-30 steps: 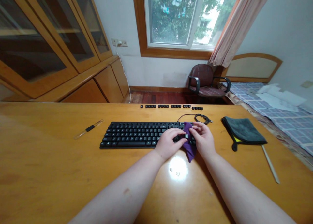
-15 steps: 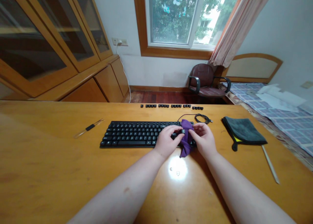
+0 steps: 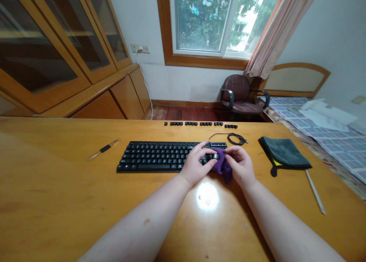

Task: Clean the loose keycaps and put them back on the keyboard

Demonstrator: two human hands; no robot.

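Between the thumb and forefinger of my left hand is a small keycap, held above the right end of a black keyboard. My right hand pinches a purple cloth that hangs bunched beside the keycap. The cloth and my hands cover much of the keyboard's number pad area. A light panel at the keyboard's upper right corner shows. Several loose black keycaps stand in short rows along the far edge of the desk.
On the desk, a clear tool with a black grip lies left of the keyboard. A coiled cable rests behind it. To the right are a folded grey cloth and a pale thin stick. A chair stands beyond.
The purple cloth has shifted down and right, off the keyboard's upper right corner, and now bunches below my right fingers. The keycap in my left hand has tilted and moved slightly right.
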